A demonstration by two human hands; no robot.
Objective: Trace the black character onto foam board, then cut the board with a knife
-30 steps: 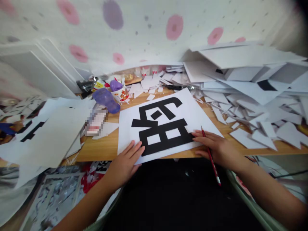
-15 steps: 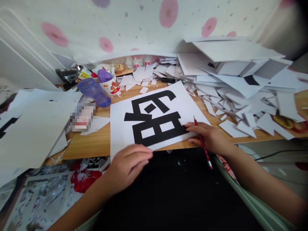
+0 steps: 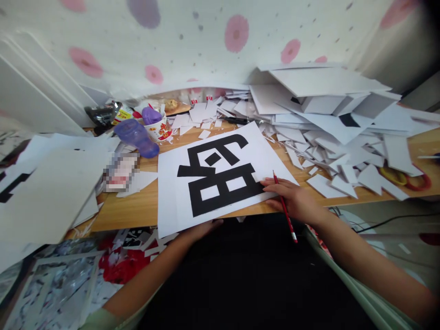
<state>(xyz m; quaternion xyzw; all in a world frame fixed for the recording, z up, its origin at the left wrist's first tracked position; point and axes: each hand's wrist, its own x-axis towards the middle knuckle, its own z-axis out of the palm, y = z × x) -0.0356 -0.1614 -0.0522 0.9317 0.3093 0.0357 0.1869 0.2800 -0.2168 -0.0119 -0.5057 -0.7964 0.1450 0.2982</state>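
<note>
A white sheet (image 3: pixel 170 183) printed with a large black character (image 3: pixel 220 183) lies on the wooden table (image 3: pixel 137 208), its near edge hanging over the table's front. My left hand (image 3: pixel 203 228) reaches under that near edge; the paper covers most of its fingers. My right hand (image 3: pixel 297 200) rests on the sheet's right edge beside the black print. A red pencil (image 3: pixel 284 210) is held between its fingers, tip pointing away from me.
A tall heap of white paper offcuts (image 3: pixel 337 119) fills the right of the table. A purple bottle (image 3: pixel 137 136) and a printed cup (image 3: pixel 158 129) stand at the back left. White sheets (image 3: pixel 44 192) pile up on the left. Scissors with orange handles (image 3: pixel 405 178) lie far right.
My left hand has gone from lying flat on top of the sheet's near corner to underneath its near edge. The sheet has turned slightly. My right hand stays put with the pencil.
</note>
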